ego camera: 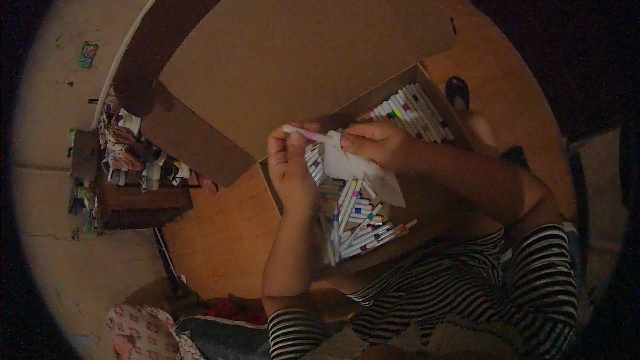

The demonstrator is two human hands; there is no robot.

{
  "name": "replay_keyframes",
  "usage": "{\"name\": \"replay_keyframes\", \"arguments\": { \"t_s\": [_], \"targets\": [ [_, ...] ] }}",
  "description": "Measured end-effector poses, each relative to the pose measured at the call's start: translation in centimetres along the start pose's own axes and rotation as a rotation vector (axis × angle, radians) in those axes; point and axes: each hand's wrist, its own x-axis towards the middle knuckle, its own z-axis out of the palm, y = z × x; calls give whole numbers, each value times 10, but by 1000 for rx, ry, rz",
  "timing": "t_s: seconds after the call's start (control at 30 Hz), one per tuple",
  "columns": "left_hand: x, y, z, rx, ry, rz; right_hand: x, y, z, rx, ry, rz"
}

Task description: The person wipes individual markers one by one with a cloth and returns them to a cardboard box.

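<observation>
Over an open cardboard box, my left hand grips one end of a marker that has a white end and a pink part. My right hand pinches a white tissue or cloth around the marker's other end; the tissue hangs down over the box. Several white markers with coloured bands lie in a loose heap in the near part of the box. A neat row of markers fills the far right corner, and more show beside my left wrist.
The large cardboard lid or flap spreads out beyond the box. At the left stands a dark wooden piece of furniture with crumpled cloths on it. Patterned fabric lies at the lower left. A dark sandal or shoe is on the wooden floor at right.
</observation>
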Motion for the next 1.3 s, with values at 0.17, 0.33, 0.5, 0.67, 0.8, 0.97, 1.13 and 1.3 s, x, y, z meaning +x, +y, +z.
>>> {"name": "replay_keyframes", "arguments": {
  "t_s": [0.17, 0.33, 0.5, 0.67, 0.8, 0.97, 1.13, 1.3],
  "targets": [
    [3, 3, -5, -62, 129, 48, -5, 2, 4, 19, 61, 52],
    [1, 6, -4, -63, 139, 8, -9, -11, 3, -73, 37, 68],
    [-1, 8, -1, -56, 75, -40, -10, -7, 0, -73, -11, 72],
    [-2, 8, 1, 85, -115, -122, -12, -11, 2, -68, -32, 42],
    [-7, 7, 5, 181, -290, -196, -12, -10, 2, 14, -3, 34],
    [-9, 6, 5, 172, -258, -123, -11, -9, 4, 2, 22, 24],
    [-5, 10, -2, -144, 9, -82, -9, -7, 5, 39, -39, 100],
    [-1, 8, -8, -149, 150, -5, -13, -9, 7, 30, -17, 26]
  ]
}}
